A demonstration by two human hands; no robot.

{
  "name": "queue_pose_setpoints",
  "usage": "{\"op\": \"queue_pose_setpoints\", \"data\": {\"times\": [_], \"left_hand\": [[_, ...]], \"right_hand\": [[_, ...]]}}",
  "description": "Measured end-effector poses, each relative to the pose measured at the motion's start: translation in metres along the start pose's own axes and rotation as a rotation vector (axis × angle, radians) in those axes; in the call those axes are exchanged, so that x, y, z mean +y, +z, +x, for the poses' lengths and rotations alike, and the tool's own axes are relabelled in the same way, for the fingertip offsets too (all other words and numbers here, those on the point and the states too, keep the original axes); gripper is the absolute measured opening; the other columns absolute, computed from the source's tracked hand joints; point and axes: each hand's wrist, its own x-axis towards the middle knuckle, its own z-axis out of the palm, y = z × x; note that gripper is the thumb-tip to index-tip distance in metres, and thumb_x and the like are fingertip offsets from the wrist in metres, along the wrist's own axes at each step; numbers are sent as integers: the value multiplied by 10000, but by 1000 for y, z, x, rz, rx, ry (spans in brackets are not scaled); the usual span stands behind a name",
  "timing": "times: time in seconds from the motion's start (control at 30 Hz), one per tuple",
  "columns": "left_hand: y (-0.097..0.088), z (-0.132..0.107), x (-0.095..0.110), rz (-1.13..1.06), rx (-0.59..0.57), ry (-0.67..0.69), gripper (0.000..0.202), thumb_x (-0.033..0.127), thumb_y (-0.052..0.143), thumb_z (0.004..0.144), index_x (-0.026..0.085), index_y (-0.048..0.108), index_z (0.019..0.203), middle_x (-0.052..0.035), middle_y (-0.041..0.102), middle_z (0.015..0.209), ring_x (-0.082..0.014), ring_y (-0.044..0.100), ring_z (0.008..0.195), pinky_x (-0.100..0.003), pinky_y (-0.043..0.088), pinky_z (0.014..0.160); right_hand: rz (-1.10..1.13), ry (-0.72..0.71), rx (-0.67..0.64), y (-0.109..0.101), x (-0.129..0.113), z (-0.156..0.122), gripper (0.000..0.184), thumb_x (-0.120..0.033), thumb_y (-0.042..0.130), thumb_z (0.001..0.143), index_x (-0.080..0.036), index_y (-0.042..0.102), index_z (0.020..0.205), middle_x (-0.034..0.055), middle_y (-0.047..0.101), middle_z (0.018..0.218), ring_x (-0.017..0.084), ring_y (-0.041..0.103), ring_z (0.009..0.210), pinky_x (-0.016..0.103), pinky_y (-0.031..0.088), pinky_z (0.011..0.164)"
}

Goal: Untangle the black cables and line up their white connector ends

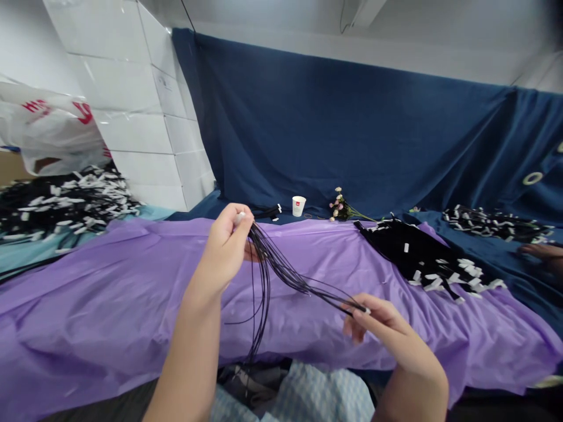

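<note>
Because the black cords (pixel 281 269) look thin, limp and light, the left hand (pixel 229 246) pinches their gathered ends shut while the right hand (pixel 378 322) nips one tip.

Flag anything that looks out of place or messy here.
Nothing is damaged or spilled. Oddest is a small sprig of flowers lying on the blue cloth beside a paper cup, among piles of black cords.

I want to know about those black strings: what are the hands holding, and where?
The left hand pinches the black cords at their top ends; the right hand fingers pinch some cords' far ends.
</note>
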Motion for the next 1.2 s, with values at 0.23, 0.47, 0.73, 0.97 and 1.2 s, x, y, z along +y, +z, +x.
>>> {"op": "queue_pose_setpoints", "data": {"times": [0.23, 0.47, 0.73, 0.97, 1.2], "left_hand": [[16, 10, 42, 4, -149, 152, 232, 428, 575, 928, 217, 484, 898, 4, 532, 898, -92, 577, 481, -254, 551, 422], [19, -3, 72, -83, -368, 179, 221, 416, 587, 944, 216, 502, 908, 19, 552, 860, -97, 591, 500, -277, 583, 457], [-3, -23, 48, -305, -768, 293, 138, 373, 501, 1006, 271, 546, 1088, 13, 538, 893, -110, 629, 638, -254, 573, 564], [-21, -34, 11, -50, -649, 312, 227, 341, 457, 1021, 193, 535, 867, -14, 524, 810, -136, 513, 767, -260, 421, 691], [-6, -28, -11, 103, -581, 136, 183, 252, 525, 940, 207, 385, 831, 23, 355, 801, -127, 343, 720, -280, 306, 651]], "right_hand": [[-45, 82, -359, 28, 6, 20, 262, -399, 575, 963, -153, 637, 1029, 68, 721, 861, 147, 656, 721, 267, 528, 688], [-86, -46, -274, 76, 32, 67, 210, -341, 546, 940, -173, 670, 963, 23, 659, 840, 118, 577, 659, 247, 477, 655], [-51, -159, 153, 71, 37, 82, 353, -228, 476, 820, -193, 634, 1134, -17, 538, 755, 112, 503, 611, 227, 439, 584], [-156, -179, 396, 39, 27, 71, 253, -251, 548, 811, -162, 670, 1013, -40, 457, 649, 96, 393, 532, 229, 347, 526], [-196, -162, 394, 28, 23, 62, 346, -157, 528, 758, -168, 671, 1073, -2, 589, 726, 116, 465, 604, 235, 379, 573]]}}
